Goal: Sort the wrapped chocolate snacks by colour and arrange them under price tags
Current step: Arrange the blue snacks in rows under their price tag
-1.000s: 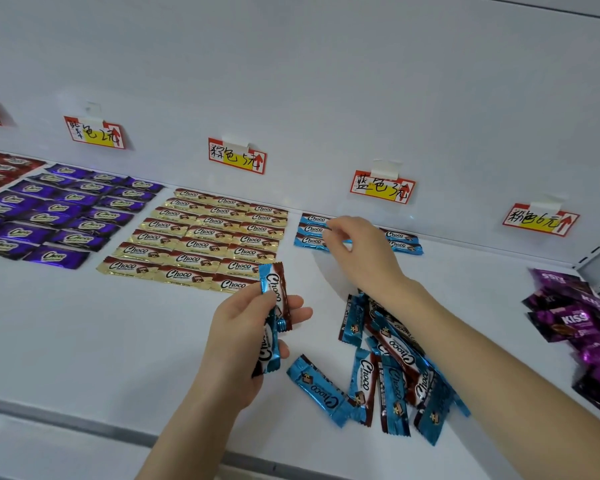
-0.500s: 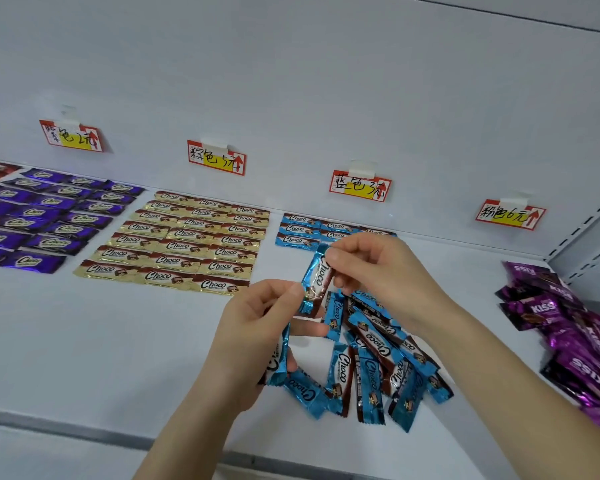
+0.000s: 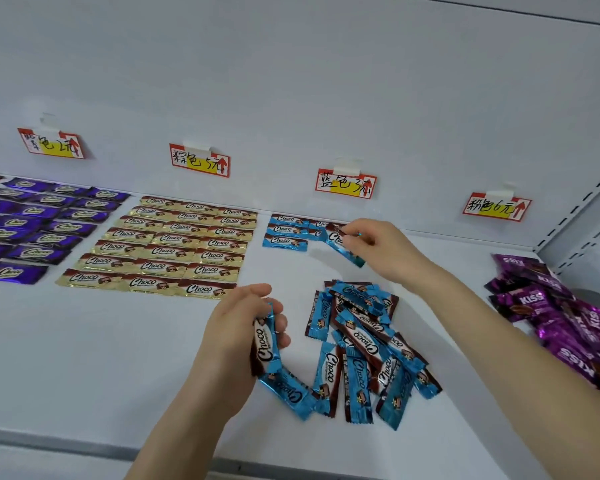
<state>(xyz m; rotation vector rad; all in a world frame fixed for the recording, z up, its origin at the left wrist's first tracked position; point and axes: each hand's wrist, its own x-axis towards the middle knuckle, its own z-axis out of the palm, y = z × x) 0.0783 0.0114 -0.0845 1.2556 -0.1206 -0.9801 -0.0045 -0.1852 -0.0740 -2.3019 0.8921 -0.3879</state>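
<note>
My right hand pinches one blue Choco bar at its upper end, tilted, just right of the short rows of blue bars laid under the blue price tag. My left hand grips another blue Choco bar, held upright above the shelf. A loose heap of blue bars lies on the white shelf between my arms.
Gold Choco bars lie in neat rows under their tag. Purple bars fill the left under another tag. A pile of magenta Kiss packs sits at right below the fourth tag. The shelf's front edge runs along the bottom.
My right hand took a blue bar from my left hand and carried it back toward the blue rows. My left hand lowered slightly with the remaining bar.
</note>
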